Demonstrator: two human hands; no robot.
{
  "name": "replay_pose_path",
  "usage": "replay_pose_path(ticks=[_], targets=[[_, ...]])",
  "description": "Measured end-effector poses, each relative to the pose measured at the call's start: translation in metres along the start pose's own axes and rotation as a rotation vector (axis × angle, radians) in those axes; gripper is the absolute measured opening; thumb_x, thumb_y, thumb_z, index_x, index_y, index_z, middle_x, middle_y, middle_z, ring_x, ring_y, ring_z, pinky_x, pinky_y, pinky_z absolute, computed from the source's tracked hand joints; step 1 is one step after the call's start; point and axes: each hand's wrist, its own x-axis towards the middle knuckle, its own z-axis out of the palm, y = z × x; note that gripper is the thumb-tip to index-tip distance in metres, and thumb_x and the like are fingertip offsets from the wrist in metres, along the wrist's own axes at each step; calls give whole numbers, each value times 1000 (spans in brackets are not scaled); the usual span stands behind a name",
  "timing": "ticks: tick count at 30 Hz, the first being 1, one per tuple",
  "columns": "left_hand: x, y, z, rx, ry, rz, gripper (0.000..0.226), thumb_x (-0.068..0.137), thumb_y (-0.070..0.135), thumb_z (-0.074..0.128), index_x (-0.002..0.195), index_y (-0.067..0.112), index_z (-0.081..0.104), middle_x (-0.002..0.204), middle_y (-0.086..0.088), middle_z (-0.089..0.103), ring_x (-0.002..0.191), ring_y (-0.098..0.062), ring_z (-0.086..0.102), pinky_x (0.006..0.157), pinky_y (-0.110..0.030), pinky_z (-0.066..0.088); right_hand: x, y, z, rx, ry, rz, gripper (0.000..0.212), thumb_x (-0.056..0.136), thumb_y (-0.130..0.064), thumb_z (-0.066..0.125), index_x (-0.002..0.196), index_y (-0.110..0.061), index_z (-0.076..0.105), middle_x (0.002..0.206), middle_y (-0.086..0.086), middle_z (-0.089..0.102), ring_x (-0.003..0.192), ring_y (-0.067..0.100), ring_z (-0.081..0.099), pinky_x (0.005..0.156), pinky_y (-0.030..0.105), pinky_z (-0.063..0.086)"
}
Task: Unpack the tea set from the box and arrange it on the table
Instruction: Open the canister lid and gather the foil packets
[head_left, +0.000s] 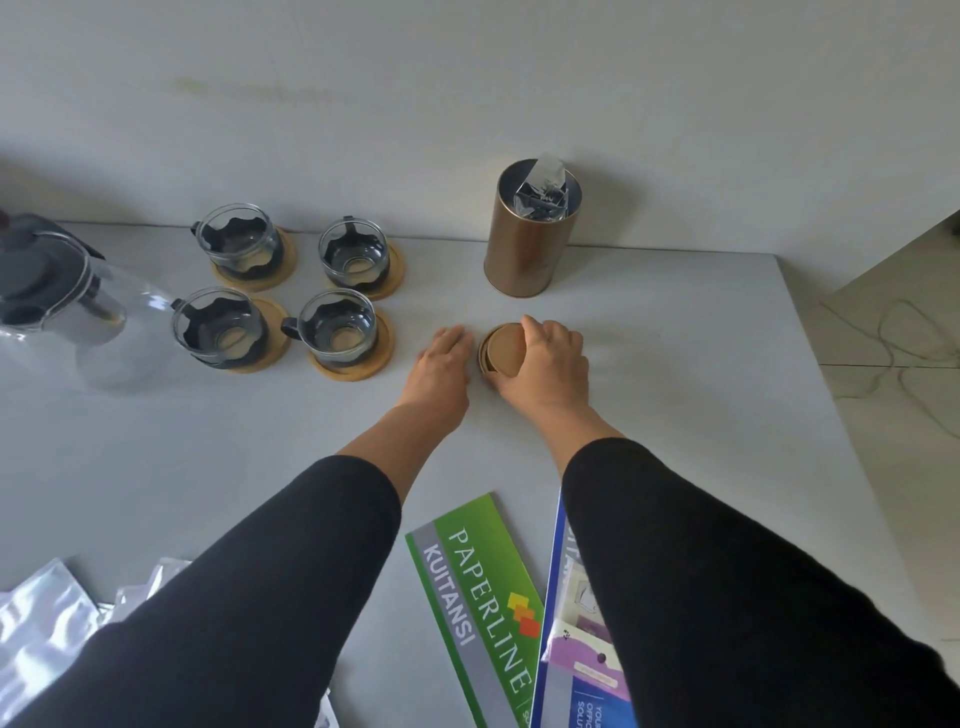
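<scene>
My right hand (545, 358) grips a small round brown lid (503, 349) that sits on the grey table (675, 364) at the centre. My left hand (444, 364) lies flat on the table just left of the lid, fingers straight, not holding anything. A tall copper-coloured tin (527, 239) stands open behind them, with a clear plastic bag sticking out of its top. To the left, several glass cups (337, 325) with dark holders stand on round wooden coasters. A glass teapot (67, 306) with a dark lid stands at the far left.
A green receipt booklet (478, 597) and a blue packet (576, 649) lie near the front edge. Crumpled silver plastic wrapping (36, 634) lies at the front left. The wall runs along the table's back; the table's right edge drops to a floor with cables (893, 343).
</scene>
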Motion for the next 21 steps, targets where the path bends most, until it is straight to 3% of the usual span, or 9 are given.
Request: replay_pose_path(ticks=[3,8,13,17,21], targets=[[-8,-3,-5,-77,-14,-41,58,94,-2,43,148,13,28,156,0,23,138,-21,32,106,-28,32,-7,-6,-6,3,27,11,76,82,-51,62,143,-16,32,144,8,37,133,29,29,102,39,34],[-38,-13,-35,-116,15,-52,56,95,-4,42,147,14,31,154,1,29,134,-17,38,102,-20,31,-29,-37,-21,37,70,20,64,87,-46,57,139,-14,38,139,9,41,130,29,33,101,40,36],[-80,-38,-85,-111,59,-47,44,95,-2,41,137,11,44,146,-5,40,125,-24,45,91,-28,40,-77,-87,-28,73,106,35,62,87,-46,56,137,-13,41,136,10,45,128,31,35,103,41,33],[-131,-78,-120,-107,59,4,45,98,9,43,142,14,41,147,-7,39,133,-26,39,105,-34,35,-132,-131,-21,122,96,95,66,87,-46,57,140,-12,38,139,12,42,131,30,33,103,41,34],[-187,-136,-142,-105,27,-32,46,99,27,45,143,13,39,150,-6,36,137,-25,33,111,-36,28,-189,-178,-4,126,-21,156,69,85,-49,59,140,-14,36,140,12,38,132,31,31,102,43,34]])
